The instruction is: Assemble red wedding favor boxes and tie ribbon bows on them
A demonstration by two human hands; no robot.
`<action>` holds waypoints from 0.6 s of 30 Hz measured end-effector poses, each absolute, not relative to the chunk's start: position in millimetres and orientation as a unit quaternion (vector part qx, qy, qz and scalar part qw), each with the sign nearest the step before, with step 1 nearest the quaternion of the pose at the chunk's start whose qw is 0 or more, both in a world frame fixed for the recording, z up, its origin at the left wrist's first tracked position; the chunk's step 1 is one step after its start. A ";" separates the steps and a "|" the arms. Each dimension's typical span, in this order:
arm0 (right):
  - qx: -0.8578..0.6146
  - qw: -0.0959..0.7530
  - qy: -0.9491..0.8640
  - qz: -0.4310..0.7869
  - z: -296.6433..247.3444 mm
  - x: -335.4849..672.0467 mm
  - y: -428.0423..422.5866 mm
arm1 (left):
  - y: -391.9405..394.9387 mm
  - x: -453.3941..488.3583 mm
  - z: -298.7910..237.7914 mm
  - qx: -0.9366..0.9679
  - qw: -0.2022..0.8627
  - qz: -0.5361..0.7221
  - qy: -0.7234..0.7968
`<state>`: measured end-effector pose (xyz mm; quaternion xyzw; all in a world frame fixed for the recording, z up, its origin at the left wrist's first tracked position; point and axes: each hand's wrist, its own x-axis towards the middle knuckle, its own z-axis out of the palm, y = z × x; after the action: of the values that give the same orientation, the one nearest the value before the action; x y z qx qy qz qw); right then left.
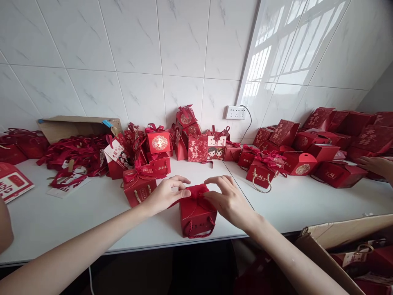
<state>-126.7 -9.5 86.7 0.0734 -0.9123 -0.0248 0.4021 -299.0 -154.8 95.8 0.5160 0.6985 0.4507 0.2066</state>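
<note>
A small red gift box [192, 216] with a twisted red cord handle [201, 236] stands upright near the table's front edge. A wide red ribbon [196, 191] lies gathered over its top. My left hand [168, 193] is closed on the ribbon's left side, thumb against the fingers. From the right, my right hand [229, 199] pinches the ribbon near the middle of the lid. Its fingertips are partly hidden. Just left of my left hand sits another red box [133, 191] with a bow and pale rope handles.
Red boxes with bows [159, 143] line the wall. A heap of red ribbons [76, 157] lies beside a cardboard box [78, 123] at left. More boxes [307, 141] pile up at right, near another person's hand [376, 166]. An open carton [319, 246] stands lower right.
</note>
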 end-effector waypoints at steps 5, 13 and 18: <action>0.109 0.393 -0.907 -0.102 85.8 -114.7 1.2 | -169.9 -289.3 101.8 0.515 0.133 0.394 0.750; 0.103 0.377 -0.918 -0.065 81.6 -106.6 4.5 | -184.9 -265.3 92.3 0.490 0.141 0.396 0.763; 0.002 0.372 -0.924 0.082 73.7 -107.4 -3.1 | -183.4 -257.0 84.3 0.487 0.120 0.451 0.738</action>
<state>-107.4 -3.1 73.7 0.0020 -0.9244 0.0823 0.3723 -257.0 -183.4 84.3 0.4871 0.7379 0.4515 0.1204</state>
